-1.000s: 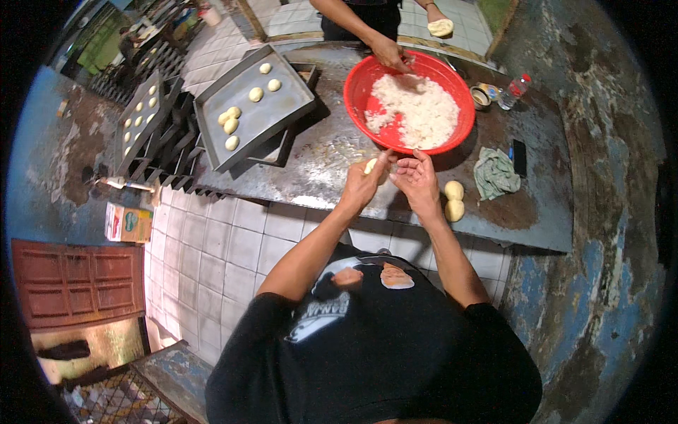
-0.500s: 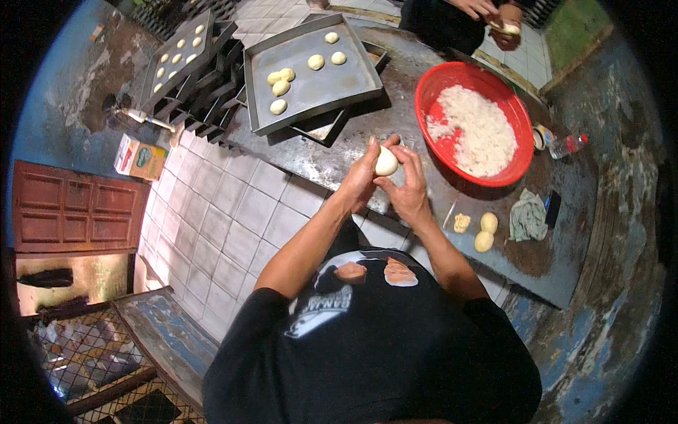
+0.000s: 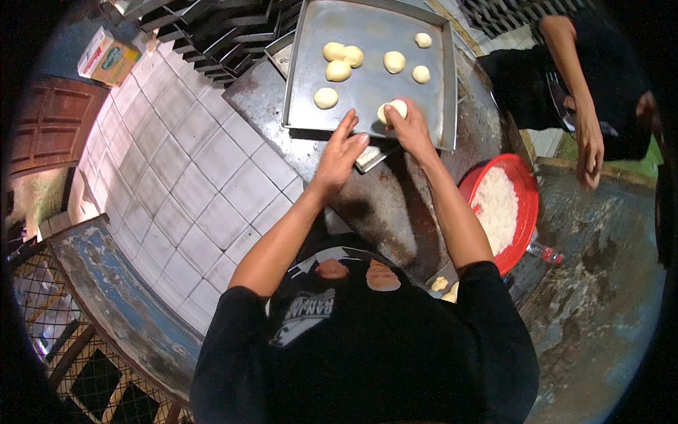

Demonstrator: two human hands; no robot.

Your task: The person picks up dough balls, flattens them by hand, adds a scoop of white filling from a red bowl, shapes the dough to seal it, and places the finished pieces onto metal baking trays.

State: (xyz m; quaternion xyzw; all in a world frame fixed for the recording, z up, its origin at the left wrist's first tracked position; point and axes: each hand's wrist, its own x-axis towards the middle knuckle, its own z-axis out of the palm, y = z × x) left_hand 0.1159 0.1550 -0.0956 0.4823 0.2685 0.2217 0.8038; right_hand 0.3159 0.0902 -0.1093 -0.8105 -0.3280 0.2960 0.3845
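My right hand (image 3: 412,133) pinches a pale, round dough ball (image 3: 390,112) between thumb and fingers, over the near edge of a metal baking tray (image 3: 371,39). Just left of it is my left hand (image 3: 340,157), empty, its fingers stretched out near the tray's front wall. Several dough balls lie on the tray: a touching cluster with a dough ball (image 3: 338,71) in front, a single dough ball (image 3: 325,98) at the near left, and others toward the right side. Whether the held ball touches the tray, I cannot tell.
A red basin (image 3: 534,205) of white, shredded-looking filling (image 3: 498,205) stands at the right, a plastic bottle (image 3: 545,253) beside it. More dough (image 3: 439,283) shows partly by my right sleeve. Dark stacked trays (image 3: 219,42) rise at the back left. Another person's arm (image 3: 587,127) hangs at the far right.
My hands have gone from holding the dough ball together over the table's edge to the tray. The left has let go; the right keeps the ball. My view has shifted toward the tray.
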